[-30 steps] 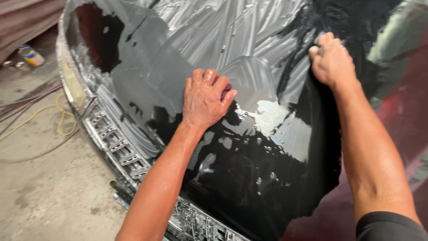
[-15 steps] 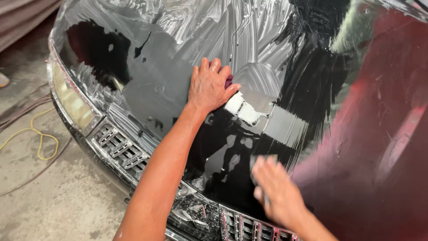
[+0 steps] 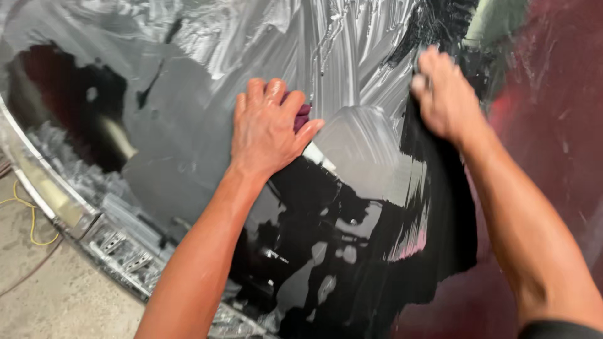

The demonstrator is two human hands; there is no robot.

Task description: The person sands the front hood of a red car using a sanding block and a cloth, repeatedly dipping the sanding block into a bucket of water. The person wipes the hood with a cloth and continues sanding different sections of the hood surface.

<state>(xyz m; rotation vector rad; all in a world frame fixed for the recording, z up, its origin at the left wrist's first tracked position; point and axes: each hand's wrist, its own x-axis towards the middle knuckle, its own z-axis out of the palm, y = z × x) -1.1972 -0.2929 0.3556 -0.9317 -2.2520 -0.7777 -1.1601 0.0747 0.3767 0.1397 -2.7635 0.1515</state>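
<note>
Glossy black hood [image 3: 352, 251], streaky grey film; left hand [image 3: 267, 129] flat, fingers together, pressing maroon pad [image 3: 302, 116]; right hand [image 3: 446, 94] blurred, grip unclear.

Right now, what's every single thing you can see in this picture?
Car hood: one, glossy black, smeared with grey-white streaks, fills most of the view.
Rag: one, dark purple, mostly hidden under the left hand.
Grille: one, silver, along the hood's lower left edge.
Cord: one, yellow, on the floor at far left.
Concrete floor: grey, bottom left.
Left hand: pressed flat on the rag.
Right hand: on the hood, upper right, blurred.
</note>
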